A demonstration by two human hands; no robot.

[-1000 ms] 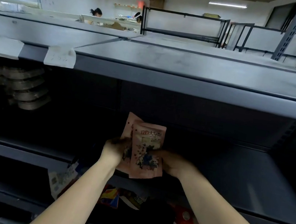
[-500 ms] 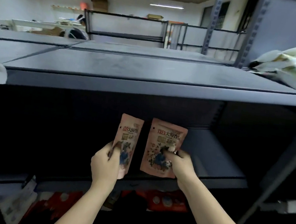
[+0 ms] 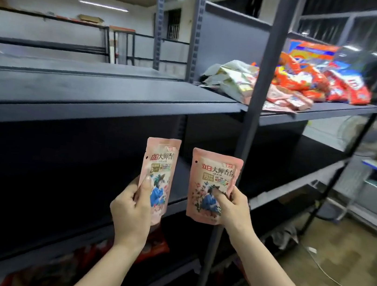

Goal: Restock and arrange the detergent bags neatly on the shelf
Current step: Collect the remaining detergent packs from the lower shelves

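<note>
Left hand (image 3: 132, 210) and right hand (image 3: 234, 207) each pinch an upright pink bag (image 3: 158, 163), (image 3: 211, 183), side by side, apart, before the middle shelf (image 3: 179, 190).

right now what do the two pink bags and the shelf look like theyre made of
Left pink bag and right pink bag: soft plastic film, it seems, with a printed, faintly glossy face and flat sealed top edges; each bends a little in the hand. Shelf: probably painted metal, dark grey and matte, with thin folded edges and perforated posts.
</note>
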